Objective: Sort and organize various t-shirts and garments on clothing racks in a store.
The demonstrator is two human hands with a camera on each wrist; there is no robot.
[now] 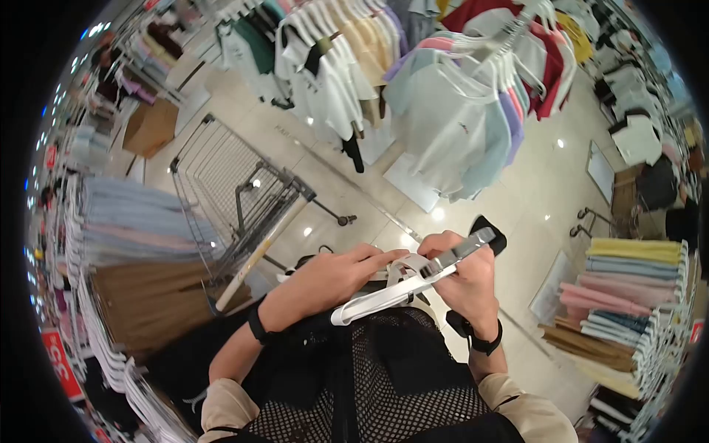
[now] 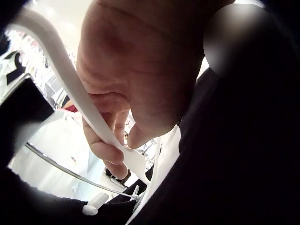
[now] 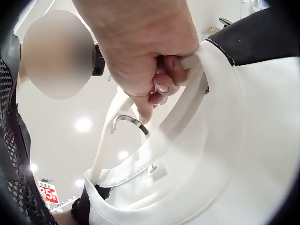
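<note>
A white shirt (image 3: 262, 117) with black shoulder parts hangs by its round collar from my right hand (image 1: 469, 277), whose curled fingers (image 3: 166, 84) grip the neckline beside a white hanger (image 1: 380, 299). The hanger's silver hook (image 3: 131, 121) shows inside the neck opening, near a small size label (image 3: 153, 169). My left hand (image 1: 332, 277) reaches across from the left; in the left wrist view its fingers (image 2: 108, 152) and thumb pinch the white hanger (image 2: 75, 89). Most of the shirt is hidden in the head view.
A wire shopping cart (image 1: 244, 192) stands at the left front. Racks of hanging shirts (image 1: 458, 118) are ahead, folded-over trousers (image 1: 140, 295) hang on the left, and more garments (image 1: 613, 295) on the right. Pale tiled floor (image 1: 347, 184) lies between them.
</note>
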